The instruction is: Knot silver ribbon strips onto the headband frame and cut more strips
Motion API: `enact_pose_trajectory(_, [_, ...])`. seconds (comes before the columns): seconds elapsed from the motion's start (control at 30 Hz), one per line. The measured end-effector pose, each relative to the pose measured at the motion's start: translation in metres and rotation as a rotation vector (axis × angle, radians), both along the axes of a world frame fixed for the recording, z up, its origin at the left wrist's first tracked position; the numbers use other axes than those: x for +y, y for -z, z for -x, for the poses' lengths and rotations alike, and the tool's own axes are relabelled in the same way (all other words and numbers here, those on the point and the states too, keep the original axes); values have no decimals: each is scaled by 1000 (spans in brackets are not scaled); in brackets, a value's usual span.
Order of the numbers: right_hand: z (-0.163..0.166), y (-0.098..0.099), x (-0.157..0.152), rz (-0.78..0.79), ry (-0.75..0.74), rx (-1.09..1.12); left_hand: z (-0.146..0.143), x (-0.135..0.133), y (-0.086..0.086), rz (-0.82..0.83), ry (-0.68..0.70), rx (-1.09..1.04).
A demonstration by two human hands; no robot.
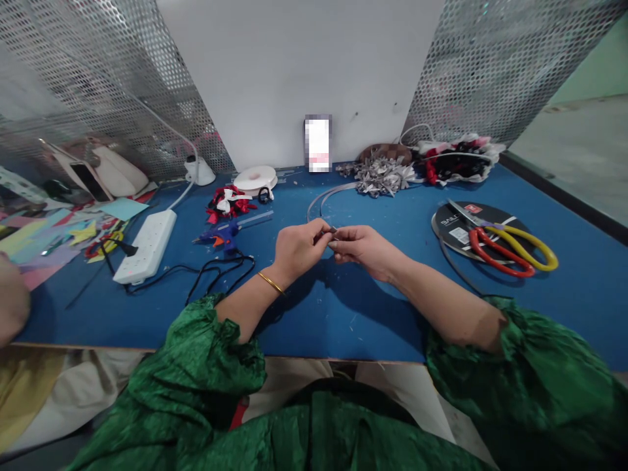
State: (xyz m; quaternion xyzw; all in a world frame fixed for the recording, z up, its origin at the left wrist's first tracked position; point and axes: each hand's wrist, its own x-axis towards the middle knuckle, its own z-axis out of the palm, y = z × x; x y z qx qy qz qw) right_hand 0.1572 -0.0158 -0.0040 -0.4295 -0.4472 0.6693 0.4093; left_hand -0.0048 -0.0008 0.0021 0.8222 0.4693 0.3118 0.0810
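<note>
My left hand [305, 250] and my right hand [366, 250] meet above the middle of the blue table, thumbs and fingertips pinched together. Between them is a small piece of grey ribbon [333, 230], mostly hidden by my fingers. Just behind my hands, narrow grey ribbon [338, 188] curves across the table toward a pile of grey ribbon pieces [385, 175]. A blue glue gun [224, 235] with an orange trigger lies to the left of my left hand. To the right, scissors [510, 247] with red and yellow handles rest on a black ribbon spool [461, 229].
A white power strip [147, 245] and black cable [216, 265] lie at left, near coloured papers [53, 242]. Red and white bows [230, 201] and a white spool [255, 178] sit farther back. A phone [318, 144] leans on the white board. Another person's hand [10, 301] shows far left.
</note>
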Motion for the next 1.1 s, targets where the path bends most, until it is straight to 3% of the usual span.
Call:
enact_pose_trajectory(0.13, [3,1,-1,-141,20,-174,0,2,-1,79,16,-81])
enact_pose_trajectory(0.37, [6,-4,-5,59,-51,-82,-1,1,-1,68,47,-48])
enact_pose_trajectory(0.53, [7,-3,-7,36,-72,-84,-1,1,0,106,49,-92])
enact_pose_trajectory(0.7, [5,2,-5,-19,-122,-44,-3,3,1,250,83,-265])
enact_pose_trajectory(0.8, [5,4,-3,-78,-111,-144,-6,4,2,400,88,-439])
enact_pose_trajectory(0.87, [5,5,-2,-253,-96,-347,-8,4,1,522,73,-593])
enact_pose_trajectory(1.0, [4,5,-7,-882,-52,-910,-6,7,-1,871,71,-897])
enact_pose_trajectory(1.1, [3,4,-10,-1174,-157,-1152,-1,12,0,1156,55,-975])
